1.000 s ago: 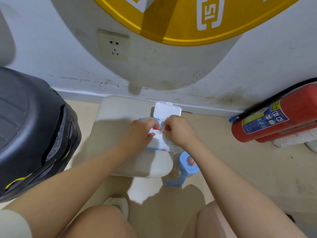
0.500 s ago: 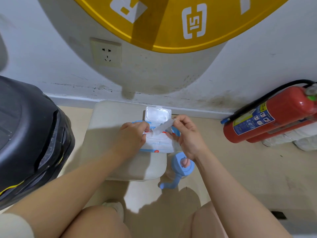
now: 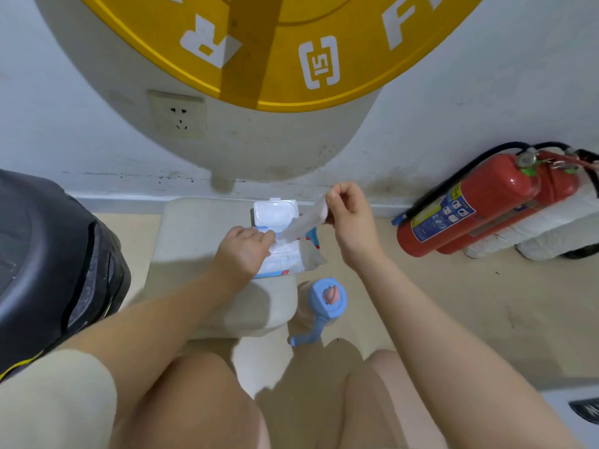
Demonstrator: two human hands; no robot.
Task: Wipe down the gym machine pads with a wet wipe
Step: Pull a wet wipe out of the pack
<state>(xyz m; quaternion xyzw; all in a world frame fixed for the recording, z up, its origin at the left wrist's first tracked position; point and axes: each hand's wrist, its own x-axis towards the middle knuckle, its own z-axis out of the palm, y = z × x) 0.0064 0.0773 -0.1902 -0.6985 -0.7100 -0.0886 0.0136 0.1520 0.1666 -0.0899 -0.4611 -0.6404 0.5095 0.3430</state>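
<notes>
Far left: a black padded machine part [image 3: 48,264], cut off by the frame edge, so impossible to say which machine or how much pad was there. Above, on the wall, a socket [image 3: 178,116] and a yellow round sign [image 3: 269,50], only partly in view.

Centre left: left hand [image 3: 241,251] laid on the wipe pack [image 3: 285,257], fingers lightly bent and pressing down near the opening, probably to keep the light pack from lifting as the sheet was drawn. Whether those fingers pinched anything underneath: could not be told. Pack resting on a pale cushioned stool [image 3: 194,241], its lid [image 3: 275,212] flipped up and back toward the wall (out of the way of the pull). Stool likely chosen as a handy raised surface.

Centre: wet wipe [image 3: 301,222] stretched taut and slanting from the pack's opening up to the right hand [image 3: 351,218], thumb and fingers closed together on its upper end. Lower end blurred; not clear whether fully free of the pack. Judged as the fetching step, wiping not yet begun.

Below, on the floor just beside the stool: a blue-lidded bottle [image 3: 325,298], body mostly hidden beneath its cap.

Right: a red fire extinguisher [image 3: 486,205] lying against the wall, with white bundles [image 3: 551,228] behind it hard to identify.
</notes>
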